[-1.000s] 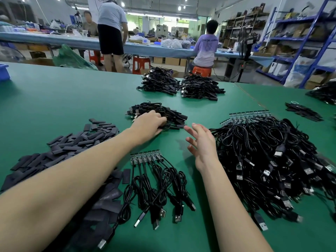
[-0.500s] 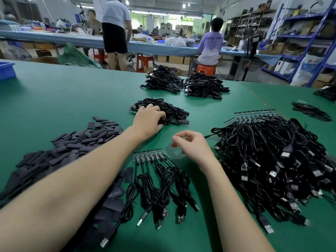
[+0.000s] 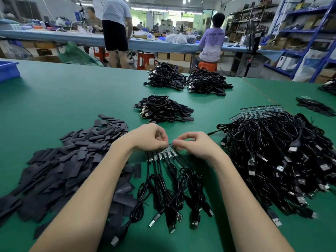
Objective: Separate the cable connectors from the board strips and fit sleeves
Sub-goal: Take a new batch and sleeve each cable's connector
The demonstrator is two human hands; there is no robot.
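Observation:
A green board strip (image 3: pixel 160 154) with several black USB cables (image 3: pixel 171 190) soldered to it lies in front of me on the green table (image 3: pixel 63 99). My left hand (image 3: pixel 148 137) pinches the strip's far edge from the left. My right hand (image 3: pixel 195 144) pinches the same edge from the right, fingertips almost meeting the left ones. A heap of flat black sleeves (image 3: pixel 72 157) lies to the left. A large heap of cables on strips (image 3: pixel 283 160) lies to the right. A small pile of sleeved cables (image 3: pixel 163 110) sits just beyond my hands.
Two more cable bundles (image 3: pixel 187 80) lie farther back, and a few black pieces (image 3: pixel 314 106) at the right. A blue bin (image 3: pixel 8 70) stands at the left edge. Beyond the table, people work at a long bench, with shelves on the right.
My left hand has come back from the small cable pile. Both hands have closed in on the board strip and now pinch its far edge.

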